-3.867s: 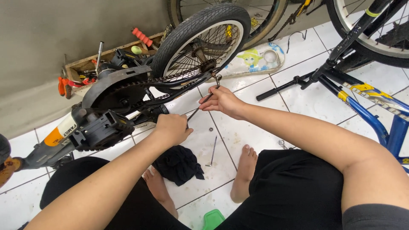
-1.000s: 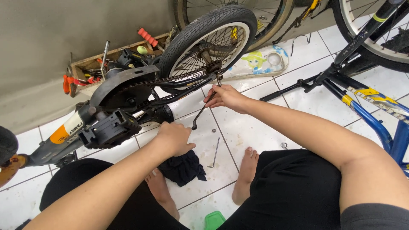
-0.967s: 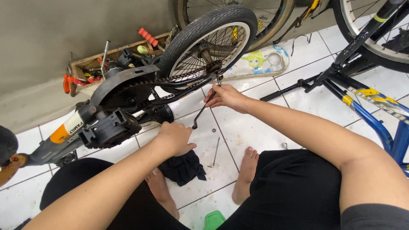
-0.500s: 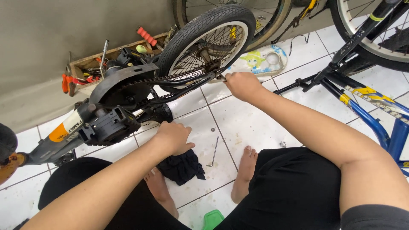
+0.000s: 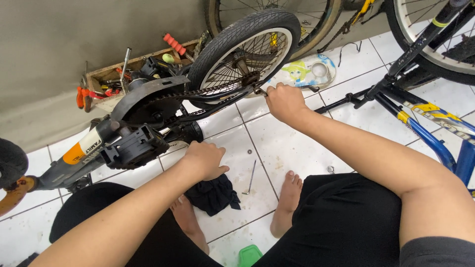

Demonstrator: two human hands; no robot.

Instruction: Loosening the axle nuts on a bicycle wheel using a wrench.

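The light is bright and soft, and it seems to come from above. The white floor tiles (image 5: pixel 292 148) shine and look the brightest. Small soft shadows sit under the right hand (image 5: pixel 284 101), the left hand (image 5: pixel 205 160) and the small bike wheel (image 5: pixel 245 47). The grey wall (image 5: pixel 74 39) looks dull and darker. Most things look sharp. The arms near the bottom look very big and a bit soft. Straight lines bend a little at the edges. There is no strong glare.

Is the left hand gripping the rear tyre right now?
No, the left hand rests low by the bike frame, well clear of the rear tyre.
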